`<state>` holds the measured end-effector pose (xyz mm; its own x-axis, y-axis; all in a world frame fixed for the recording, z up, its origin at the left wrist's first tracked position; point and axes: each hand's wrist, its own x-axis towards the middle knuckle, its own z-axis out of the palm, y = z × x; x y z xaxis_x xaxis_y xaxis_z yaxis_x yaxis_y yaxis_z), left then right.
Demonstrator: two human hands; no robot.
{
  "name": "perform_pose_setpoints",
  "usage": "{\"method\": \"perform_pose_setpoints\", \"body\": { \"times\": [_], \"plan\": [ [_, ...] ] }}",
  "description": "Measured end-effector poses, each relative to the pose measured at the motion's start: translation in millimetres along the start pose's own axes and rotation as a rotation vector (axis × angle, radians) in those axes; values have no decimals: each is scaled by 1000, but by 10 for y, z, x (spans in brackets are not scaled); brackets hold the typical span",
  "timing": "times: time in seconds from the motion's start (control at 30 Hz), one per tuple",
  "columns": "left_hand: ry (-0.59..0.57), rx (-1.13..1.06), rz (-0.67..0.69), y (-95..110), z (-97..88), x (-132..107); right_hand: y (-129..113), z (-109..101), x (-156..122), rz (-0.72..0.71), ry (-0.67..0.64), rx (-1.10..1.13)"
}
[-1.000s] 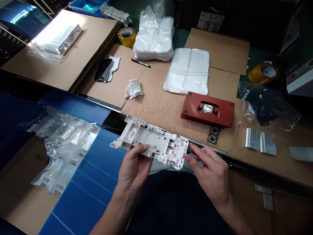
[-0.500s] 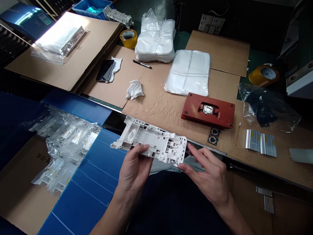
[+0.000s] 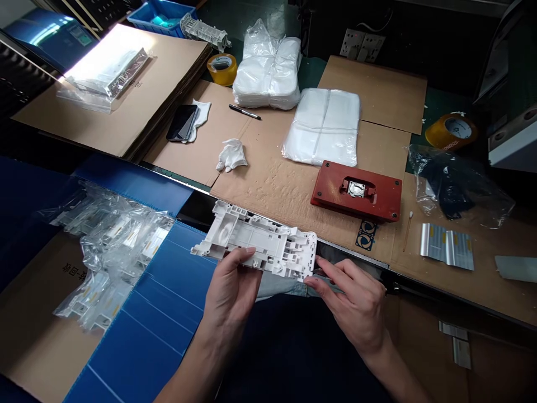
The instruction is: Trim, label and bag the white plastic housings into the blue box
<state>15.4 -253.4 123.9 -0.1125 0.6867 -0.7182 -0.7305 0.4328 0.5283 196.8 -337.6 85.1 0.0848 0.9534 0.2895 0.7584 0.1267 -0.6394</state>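
My left hand [image 3: 232, 291] grips a long white moulded plastic part [image 3: 255, 238] from below, thumb on its near edge, and holds it flat above my lap at the table's front edge. My right hand [image 3: 354, 302] is at the part's right end, with the fingertips touching its lower right corner; the fingers are loosely curled and I cannot make out anything between them. Past the part, a red fixture block [image 3: 356, 191] with a small metal insert lies on the cardboard-covered table [image 3: 268, 179].
A blue box [image 3: 138, 336] at my left holds several bagged parts [image 3: 109, 246]. On the table lie stacks of plastic bags [image 3: 323, 126], a phone [image 3: 181, 122], a pen [image 3: 244, 112], a crumpled white cloth [image 3: 230, 155], two tape rolls [image 3: 451, 130], and foil strips [image 3: 447, 246].
The white part has levelled out and shifted slightly left. My right hand has slid from its right end down to the lower right corner.
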Motion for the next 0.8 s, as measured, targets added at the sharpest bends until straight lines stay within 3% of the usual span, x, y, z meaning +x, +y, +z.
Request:
{"method": "perform_pose_setpoints", "body": {
  "times": [0.13, 0.23, 0.33, 0.6, 0.7, 0.8],
  "plan": [
    [9, -20, 33, -8, -22, 65, 52, -38, 12, -13, -174, 322],
    [-36, -44, 47, 33, -64, 125, 145, -48, 9, 171, -169, 473],
    [-160, -100, 35, 102, -117, 155, 260, -32, 0, 318, -113, 388],
    [-459, -110, 26, 113, -294, 164, 405, 10, -10, 421, -118, 359],
    [-515, -100, -18, 86, -325, 190, 417, 4, 4, 442, -107, 347],
    [-539, -81, -144, 95, -324, 205, 427, -1, 11, 455, -114, 313]
  ]
}}
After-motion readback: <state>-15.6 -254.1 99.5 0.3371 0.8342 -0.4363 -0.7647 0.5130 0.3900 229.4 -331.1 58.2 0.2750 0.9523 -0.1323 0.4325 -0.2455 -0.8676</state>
